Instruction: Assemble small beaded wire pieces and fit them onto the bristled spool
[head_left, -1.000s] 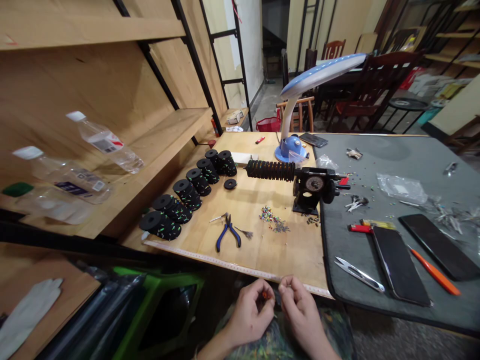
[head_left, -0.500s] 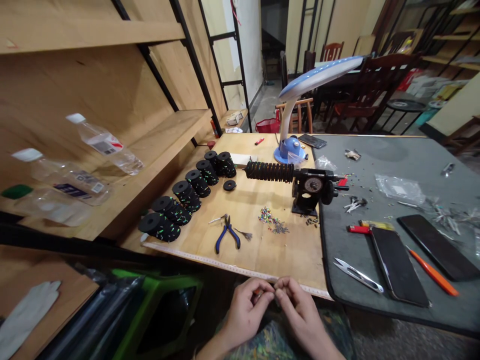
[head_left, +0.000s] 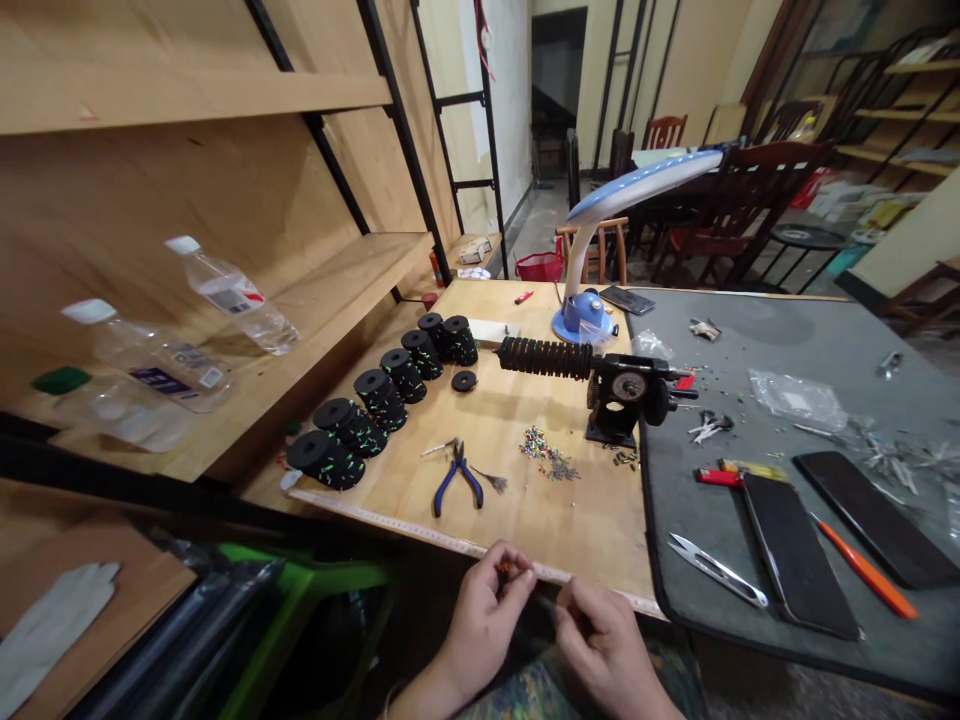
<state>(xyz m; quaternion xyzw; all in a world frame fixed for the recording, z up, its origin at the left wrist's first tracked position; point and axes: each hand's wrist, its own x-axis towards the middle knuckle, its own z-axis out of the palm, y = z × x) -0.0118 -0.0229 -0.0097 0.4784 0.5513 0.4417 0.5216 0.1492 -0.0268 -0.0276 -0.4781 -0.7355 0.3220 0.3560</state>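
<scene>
Near table (head_left: 600, 540), hands (head_left: 606, 640) apart, orange bit (head_left: 504, 567) in left (head_left: 478, 612)

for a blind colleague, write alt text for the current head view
A person's left hand holds a small orange item, the right hand curled beside it, by a wooden table bearing blue-handled pliers, tiny colourful pieces and black spools.

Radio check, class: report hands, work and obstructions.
Left hand: curled around small orange item. Right hand: curled, apart, contents unclear. Blue-handled pliers: beyond, clear of both hands.
</scene>
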